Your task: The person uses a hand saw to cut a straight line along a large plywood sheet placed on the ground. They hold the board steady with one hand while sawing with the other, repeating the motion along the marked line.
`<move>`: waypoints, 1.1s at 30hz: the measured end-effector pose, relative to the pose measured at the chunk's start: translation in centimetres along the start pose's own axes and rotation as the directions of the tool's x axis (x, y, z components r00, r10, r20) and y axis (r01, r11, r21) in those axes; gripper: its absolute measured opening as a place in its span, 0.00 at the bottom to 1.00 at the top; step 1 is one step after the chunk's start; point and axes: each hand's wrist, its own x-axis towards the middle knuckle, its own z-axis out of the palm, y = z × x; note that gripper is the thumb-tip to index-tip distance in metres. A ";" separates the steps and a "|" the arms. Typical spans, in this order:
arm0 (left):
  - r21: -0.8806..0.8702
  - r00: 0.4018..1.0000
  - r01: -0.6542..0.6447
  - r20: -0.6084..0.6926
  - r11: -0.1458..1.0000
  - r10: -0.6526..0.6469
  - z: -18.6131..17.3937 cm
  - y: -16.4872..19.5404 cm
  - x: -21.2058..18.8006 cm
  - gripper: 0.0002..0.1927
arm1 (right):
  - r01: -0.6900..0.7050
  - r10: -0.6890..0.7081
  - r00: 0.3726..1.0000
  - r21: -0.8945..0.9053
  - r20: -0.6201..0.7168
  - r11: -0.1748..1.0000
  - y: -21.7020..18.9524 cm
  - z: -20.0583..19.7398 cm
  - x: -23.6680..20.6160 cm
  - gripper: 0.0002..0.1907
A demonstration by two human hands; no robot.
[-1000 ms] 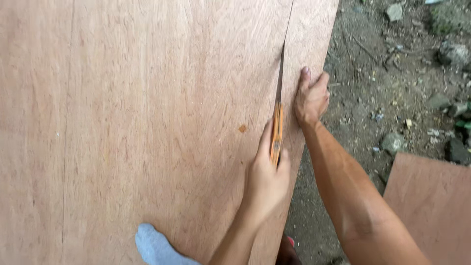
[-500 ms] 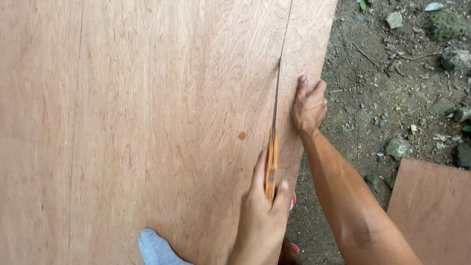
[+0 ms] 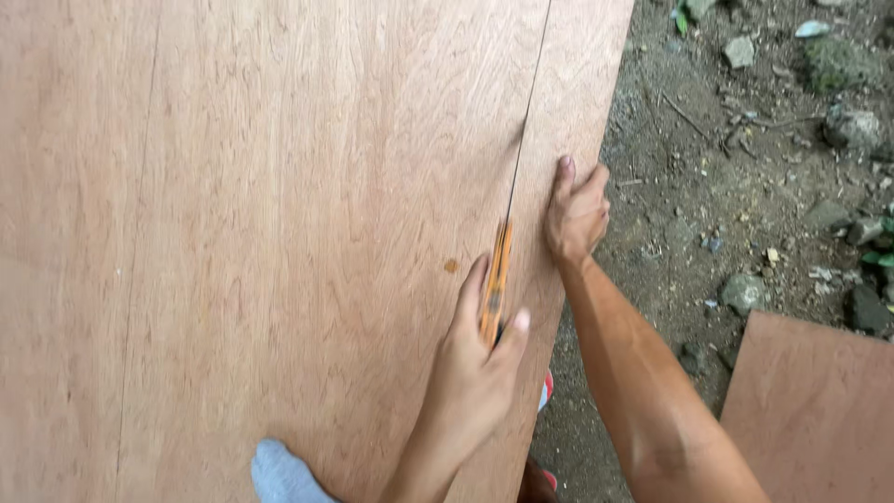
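Observation:
A large sheet of reddish plywood [image 3: 279,214] lies flat and fills most of the view. A thin cut line [image 3: 531,102] runs down it near its right edge. My left hand [image 3: 470,373] is shut on an orange utility knife [image 3: 495,279], whose tip sits on that line. My index finger lies along the left of the handle. My right hand [image 3: 577,210] presses palm down on the narrow strip right of the line, close to the knife.
Bare dirt with stones [image 3: 745,186] lies to the right of the sheet. A smaller plywood piece [image 3: 810,410] sits at the lower right. A grey-socked foot [image 3: 279,475] rests on the sheet's near edge, and a bit of red footwear [image 3: 546,384] shows beside it.
My left hand drew the knife toward me along the line, then moved back up a little. My right hand stayed pressed on the strip.

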 end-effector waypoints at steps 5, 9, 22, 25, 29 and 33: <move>-0.067 0.867 0.490 0.141 0.869 -0.478 0.7 -0.3 6.2 0.42 | 0.129 -0.128 0.987 0.003 -0.092 0.992 0.0 0.0 0.0 0.31; 0.008 0.994 0.104 -0.012 0.995 -0.104 3.7 1.3 13.9 0.42 | 0.022 -0.021 1.000 0.086 -0.013 0.996 0.2 -0.1 -0.1 0.31; -0.032 0.989 -0.138 -0.050 0.990 0.136 2.1 0.4 4.6 0.35 | 0.091 -0.089 0.994 0.030 -0.069 0.995 0.6 0.3 0.3 0.33; 0.138 0.936 0.313 0.124 0.939 -0.330 -0.2 3.6 0.4 0.36 | 0.110 -0.108 0.992 0.036 -0.065 0.993 0.9 0.5 0.5 0.33; 0.048 0.995 -0.068 0.072 0.997 0.065 -1.4 4.0 4.9 0.33 | 0.067 -0.067 0.997 0.013 -0.028 0.998 1.0 0.7 0.6 0.33; 0.128 0.994 0.072 0.070 0.989 -0.082 1.6 0.9 13.7 0.32 | 0.122 -0.125 0.987 -0.035 -0.101 0.992 0.8 0.7 0.5 0.32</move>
